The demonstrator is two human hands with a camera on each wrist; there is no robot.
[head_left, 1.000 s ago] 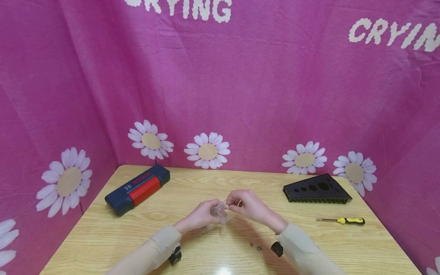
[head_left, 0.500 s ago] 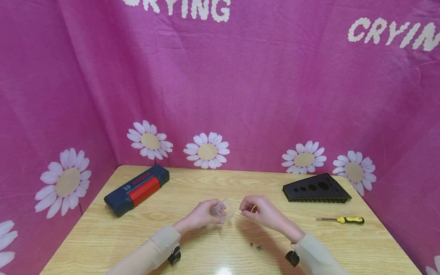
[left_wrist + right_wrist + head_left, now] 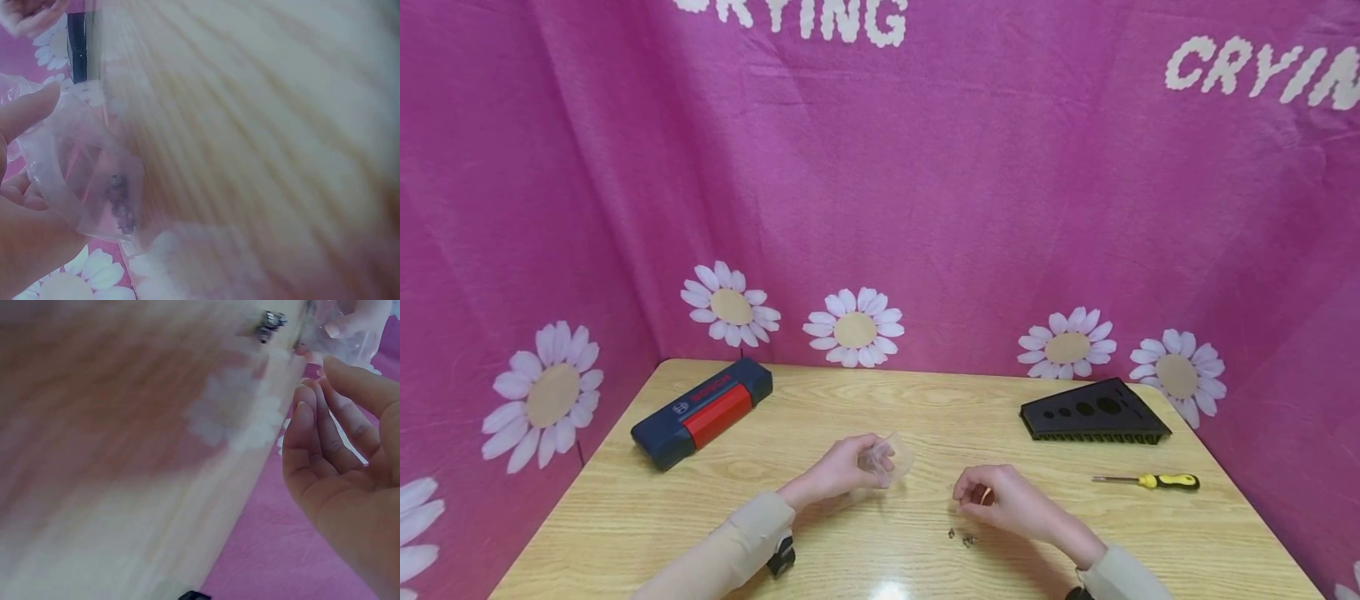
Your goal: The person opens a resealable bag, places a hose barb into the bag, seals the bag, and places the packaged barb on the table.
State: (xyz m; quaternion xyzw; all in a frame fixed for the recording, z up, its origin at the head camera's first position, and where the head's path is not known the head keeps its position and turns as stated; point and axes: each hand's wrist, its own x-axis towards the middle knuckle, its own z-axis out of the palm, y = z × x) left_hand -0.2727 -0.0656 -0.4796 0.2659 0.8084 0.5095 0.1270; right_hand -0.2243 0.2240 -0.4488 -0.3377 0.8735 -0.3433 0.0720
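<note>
A clear plastic bag [image 3: 898, 460] is held in my left hand [image 3: 842, 471], fingers and thumb around it, over the middle of the table. In the left wrist view, small dark metal parts [image 3: 120, 203] lie in the bottom of the bag. My right hand [image 3: 1011, 500] hovers to the right of the bag with its fingers loosely bent. Nothing shows between its fingertips in the right wrist view. Just below it, several small shiny metal pieces [image 3: 968, 540] rest on the table, close to its fingers; their exact kind is too small to tell.
A dark blue and red Bosch case [image 3: 703, 412] lies at the back left of the wooden table [image 3: 850, 392]. At the back right is a black holed rack [image 3: 1093, 412]. A yellow and black screwdriver [image 3: 1168, 482] lies in front of it. Pink flowered cloth [image 3: 955, 208] hangs around the table.
My right hand has left the mouth of the bag and moved right and toward me, over the small metal pieces. The left hand stays in place with the bag.
</note>
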